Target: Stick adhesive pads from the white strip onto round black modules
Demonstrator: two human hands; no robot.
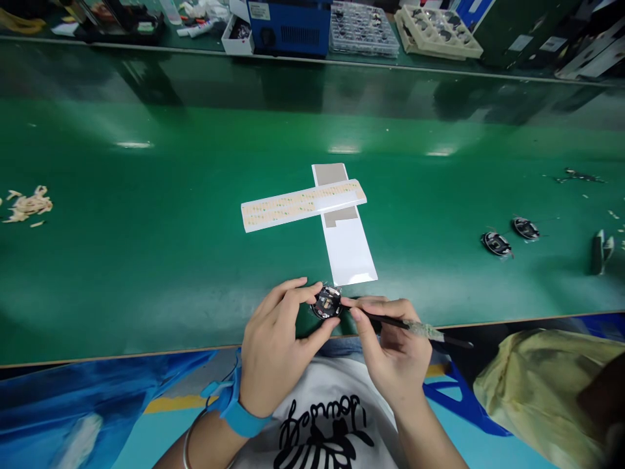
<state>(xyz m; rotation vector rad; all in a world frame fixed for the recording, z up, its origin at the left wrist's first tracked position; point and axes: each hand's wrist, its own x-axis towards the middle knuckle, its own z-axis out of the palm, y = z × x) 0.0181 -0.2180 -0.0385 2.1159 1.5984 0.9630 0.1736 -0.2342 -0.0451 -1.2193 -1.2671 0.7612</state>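
Observation:
Near the bench's front edge, my left hand (280,339) grips a small round black electronic part (326,302) between thumb and fingers. Its open inner side faces up and shows small components. My right hand (398,345) is closed round dark tweezers (390,320) wrapped in clear material partway along. Their tip reaches the right side of the round part, but the exact contact is hidden by my fingers. Just beyond lies a white sheet with grey strips (349,251). Across it rests a strip of small beige stickers (278,212).
Two similar round parts (497,243) lie on the right of the green bench (146,260). A clipper-like tool (598,253) is farther right. Beige scraps (32,205) are piled at far left. A shelf behind holds a blue box (290,29) and a clear compartment tray (362,29).

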